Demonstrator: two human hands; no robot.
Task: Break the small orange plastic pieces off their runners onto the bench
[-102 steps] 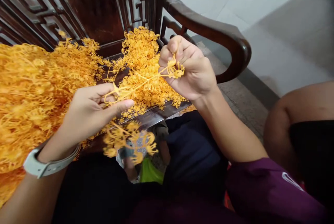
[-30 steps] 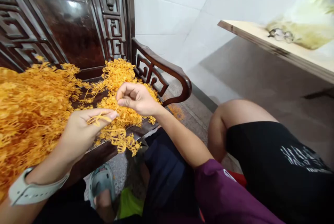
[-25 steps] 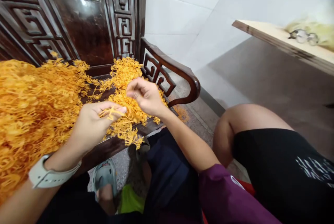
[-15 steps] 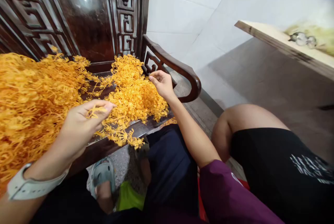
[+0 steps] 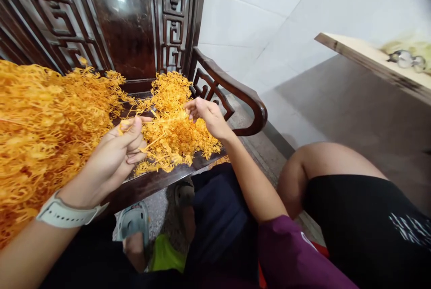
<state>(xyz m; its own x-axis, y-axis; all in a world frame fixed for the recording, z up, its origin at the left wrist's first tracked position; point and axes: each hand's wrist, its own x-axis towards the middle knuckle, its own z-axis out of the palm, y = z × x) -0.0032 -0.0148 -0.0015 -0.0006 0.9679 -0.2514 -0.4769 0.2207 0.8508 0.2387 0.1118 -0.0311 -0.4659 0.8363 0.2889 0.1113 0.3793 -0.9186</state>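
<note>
Hands: left hand (image 5: 112, 159) pinches one end of orange sprig (image 5: 161, 120), right hand (image 5: 207, 116) pinches the other | sprig stretched between them, above small orange pile (image 5: 175, 141) on dark wooden counter (image 5: 158, 180)

A dark carved wooden bench (image 5: 158, 180) with a curved armrest carries two heaps of orange plastic sprigs: a large heap (image 5: 40, 123) on its left part, and a smaller pile (image 5: 175, 123) just beside the armrest.
</note>
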